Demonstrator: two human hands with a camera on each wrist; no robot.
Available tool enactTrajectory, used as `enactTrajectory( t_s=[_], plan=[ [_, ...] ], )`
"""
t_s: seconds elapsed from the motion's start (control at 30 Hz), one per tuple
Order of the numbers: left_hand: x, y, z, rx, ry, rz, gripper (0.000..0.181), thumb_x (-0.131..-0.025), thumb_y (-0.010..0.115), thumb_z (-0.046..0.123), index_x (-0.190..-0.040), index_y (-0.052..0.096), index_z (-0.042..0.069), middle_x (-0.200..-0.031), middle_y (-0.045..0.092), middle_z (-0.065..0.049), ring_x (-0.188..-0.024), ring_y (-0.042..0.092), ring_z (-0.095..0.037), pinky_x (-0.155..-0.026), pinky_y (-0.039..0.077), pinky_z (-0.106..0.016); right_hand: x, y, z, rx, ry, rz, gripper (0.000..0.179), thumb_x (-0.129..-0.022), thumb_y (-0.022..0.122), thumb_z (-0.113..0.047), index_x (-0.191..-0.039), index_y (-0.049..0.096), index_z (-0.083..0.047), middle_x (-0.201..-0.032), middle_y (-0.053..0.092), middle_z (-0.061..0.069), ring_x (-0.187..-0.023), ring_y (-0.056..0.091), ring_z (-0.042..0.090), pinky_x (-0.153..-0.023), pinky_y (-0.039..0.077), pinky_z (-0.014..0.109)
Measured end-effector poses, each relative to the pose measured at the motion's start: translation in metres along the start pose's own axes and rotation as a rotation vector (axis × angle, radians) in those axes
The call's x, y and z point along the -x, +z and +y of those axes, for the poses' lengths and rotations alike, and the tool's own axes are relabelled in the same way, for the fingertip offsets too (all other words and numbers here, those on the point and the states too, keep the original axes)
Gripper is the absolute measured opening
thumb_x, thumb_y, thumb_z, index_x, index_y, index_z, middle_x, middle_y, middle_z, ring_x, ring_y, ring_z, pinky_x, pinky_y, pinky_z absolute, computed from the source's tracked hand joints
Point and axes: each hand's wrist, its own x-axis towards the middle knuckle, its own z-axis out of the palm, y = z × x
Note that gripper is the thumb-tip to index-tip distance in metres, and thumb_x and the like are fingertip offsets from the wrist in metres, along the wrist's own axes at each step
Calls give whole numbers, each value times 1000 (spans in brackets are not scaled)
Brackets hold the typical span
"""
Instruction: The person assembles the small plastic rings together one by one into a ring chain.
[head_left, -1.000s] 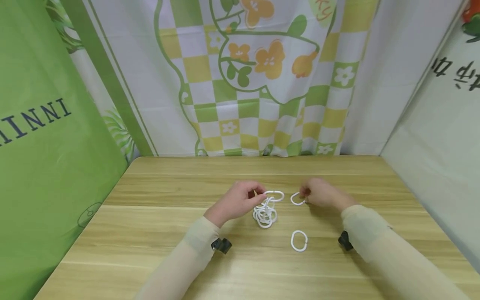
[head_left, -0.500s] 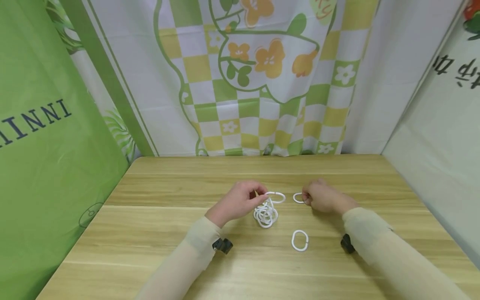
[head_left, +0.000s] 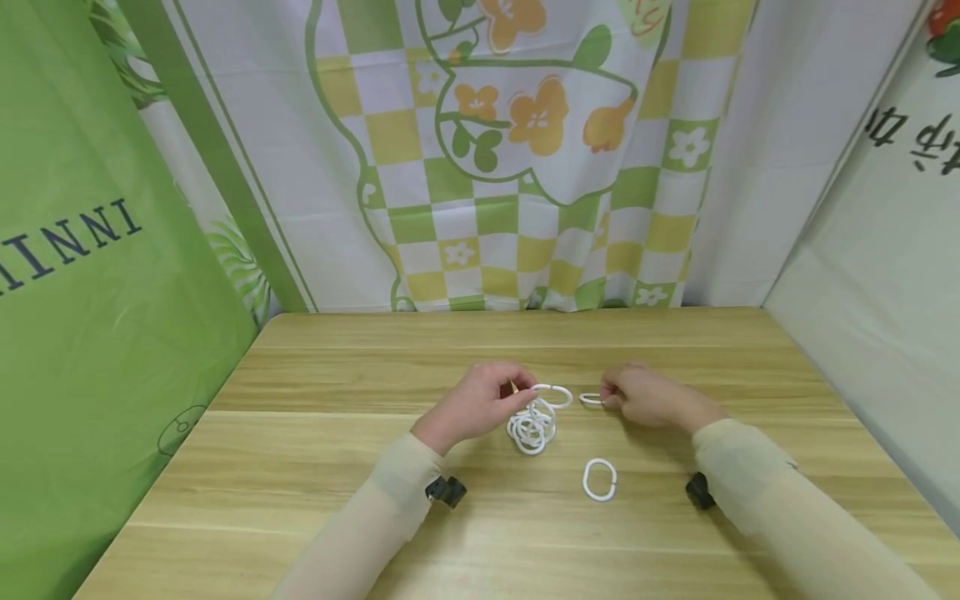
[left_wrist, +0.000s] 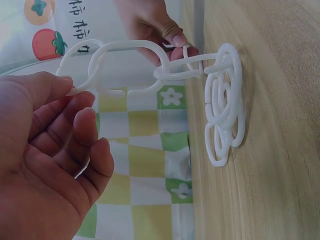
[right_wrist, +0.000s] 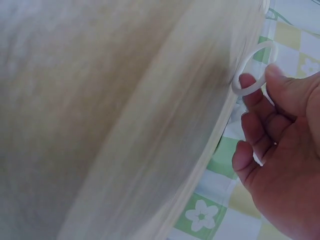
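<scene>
My left hand pinches the end link of a white plastic link chain between thumb and forefinger. In the left wrist view, the upper links stretch away from the fingers, and the other links lie bunched on the table. To the right, my right hand pinches a single white link between thumb and fingertips, its other fingers loosely curled. This link has a gap to the chain in the head view. Nearer the front, another loose oval link lies flat.
The wooden table reaches back to a checked, flowered curtain. A green cloth hangs along the left side, a pale cloth along the right. A black wrist camera sits under the left sleeve.
The single link in the right hand has turned from showing its oval face to nearly edge-on. My right hand has shifted slightly to the right; the left has barely moved.
</scene>
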Motion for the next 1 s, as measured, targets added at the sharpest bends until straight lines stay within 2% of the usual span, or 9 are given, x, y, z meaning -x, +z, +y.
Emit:
enactTrajectory(
  t_s=[0.13, 0.27, 0.37, 0.5, 0.63, 0.87, 1.0],
  plan=[
    [1, 1, -1, 18, 0, -3, 11, -96, 65, 15, -98, 71, 6, -81, 62, 5, -64, 55, -14, -55, 45, -23, 1, -1, -1, -57, 6, -2, 13, -94, 61, -9, -84, 58, -17, -77, 52, -6, -79, 48, 16, -75, 42, 39],
    [1, 2, -1, 20, -13, 0, 10, -96, 65, 15, -98, 71, 7, -82, 62, 5, -65, 56, -16, -56, 45, -23, 0, -3, 1, -210, 36, 5, 8, -97, 57, -7, -91, 60, -11, -81, 57, 0, -76, 51, 15, -71, 44, 35],
    [0, 2, -2, 1, -18, 4, 8, -96, 65, 16, -97, 71, 11, -82, 62, 6, -65, 55, -12, -57, 45, -23, 0, -6, 1, -304, 44, 35, 9, -98, 54, -5, -95, 62, -7, -85, 61, 4, -77, 54, 14, -71, 46, 33],
    [-1, 2, -2, -20, -15, 5, 10, -96, 64, 18, -97, 71, 11, -83, 62, 7, -64, 52, -6, -57, 45, -22, 1, -12, -9, -353, 11, 89, 8, -97, 56, -3, -97, 64, -6, -89, 65, 6, -82, 58, 18, -72, 48, 31],
    [-1, 3, -3, -41, -4, 9, 11, -97, 64, 18, -97, 71, 10, -83, 63, 7, -61, 51, -6, -55, 44, -22, 2, -18, -22, -407, -25, 114, 4, -96, 59, -4, -98, 62, -6, -87, 64, 4, -82, 60, 24, -69, 48, 29],
    [-2, 8, -10, -69, -6, -2, 10, -97, 64, 16, -96, 71, 8, -82, 63, 7, -60, 48, -4, -54, 43, -22, 3, -24, -45, -496, -49, 106, 3, -95, 60, -2, -97, 60, -4, -86, 63, 8, -80, 59, 25, -68, 48, 27],
    [-3, 9, -9, -85, 26, -22, 11, -97, 64, 17, -96, 71, 9, -83, 63, 7, -62, 49, -4, -56, 43, -21, 4, -22, -54, -533, -51, 87, 5, -94, 61, 0, -96, 59, -4, -86, 63, 10, -80, 59, 25, -68, 49, 27]
  ],
)
